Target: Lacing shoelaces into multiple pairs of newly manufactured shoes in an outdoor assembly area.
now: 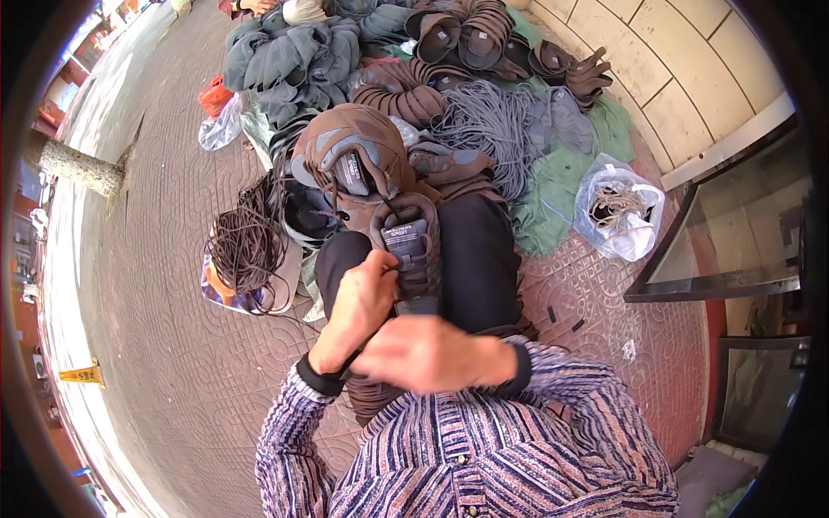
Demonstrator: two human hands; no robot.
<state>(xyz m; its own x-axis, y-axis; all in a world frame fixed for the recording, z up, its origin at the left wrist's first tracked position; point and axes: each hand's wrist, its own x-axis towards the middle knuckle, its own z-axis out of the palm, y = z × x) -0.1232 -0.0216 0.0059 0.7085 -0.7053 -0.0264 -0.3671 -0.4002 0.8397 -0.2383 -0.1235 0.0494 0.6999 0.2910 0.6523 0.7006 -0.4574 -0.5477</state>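
On my lap lies a brown and grey shoe upper (416, 250) with a dark tongue and eyelet edges. My left hand (361, 293) is closed at its left edge, the fingers pinched by the eyelets. Whether a lace is also between those fingers is hidden. My right hand (436, 354) is in front of my body, just below the upper and close to my left wrist. Motion smears its fingers, so what they hold cannot be made out. Just beyond the upper, more brown and grey shoe uppers (363, 142) sit stacked past my knees.
Dark brown laces (246, 246) are bundled on the left, grey laces (490, 129) ahead. Piled grey uppers (298, 65) lie farther off. At right are a plastic bag (620, 237) holding light cords, a green cloth (548, 207) and a dark-framed glass panel (730, 224).
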